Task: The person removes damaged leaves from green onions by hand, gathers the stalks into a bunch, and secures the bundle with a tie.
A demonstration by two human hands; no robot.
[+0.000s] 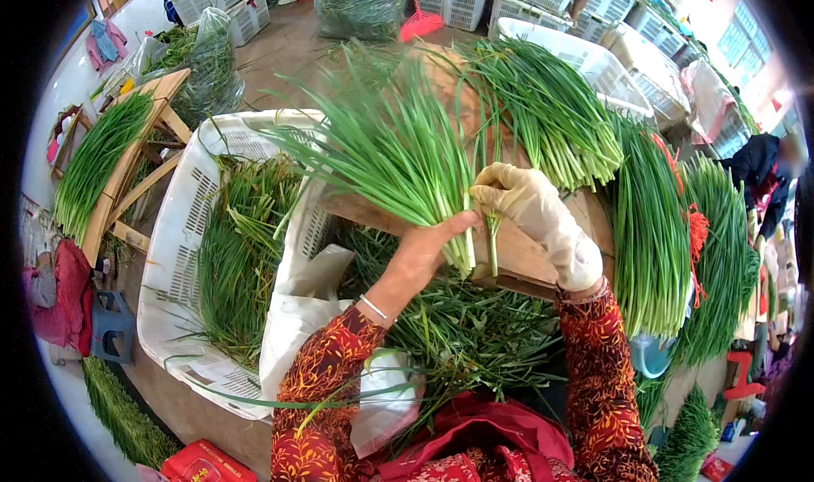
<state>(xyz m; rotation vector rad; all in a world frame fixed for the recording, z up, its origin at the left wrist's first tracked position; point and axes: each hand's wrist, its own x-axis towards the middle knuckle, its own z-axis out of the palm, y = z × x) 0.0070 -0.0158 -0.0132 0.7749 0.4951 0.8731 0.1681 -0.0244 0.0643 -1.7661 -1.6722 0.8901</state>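
Gripping a bunch of chives (398, 156) near its pale cut ends, the bare left hand (421, 253) has its fingers wrapped tight around the stalks, holding the fan of leaves up over the wooden board (517, 257). The gloved right hand (530, 206) is curled at the same ends, its fingertips pinched on one stalk that hangs down beside the bunch. To do this well, I would judge it best to keep the ends level, hold firm low down, and draw stray or limp blades out without bruising the rest. Trimmed bunches (551, 109) lie on the board beyond; a white crate (182, 228) of loose greens stands to the left.
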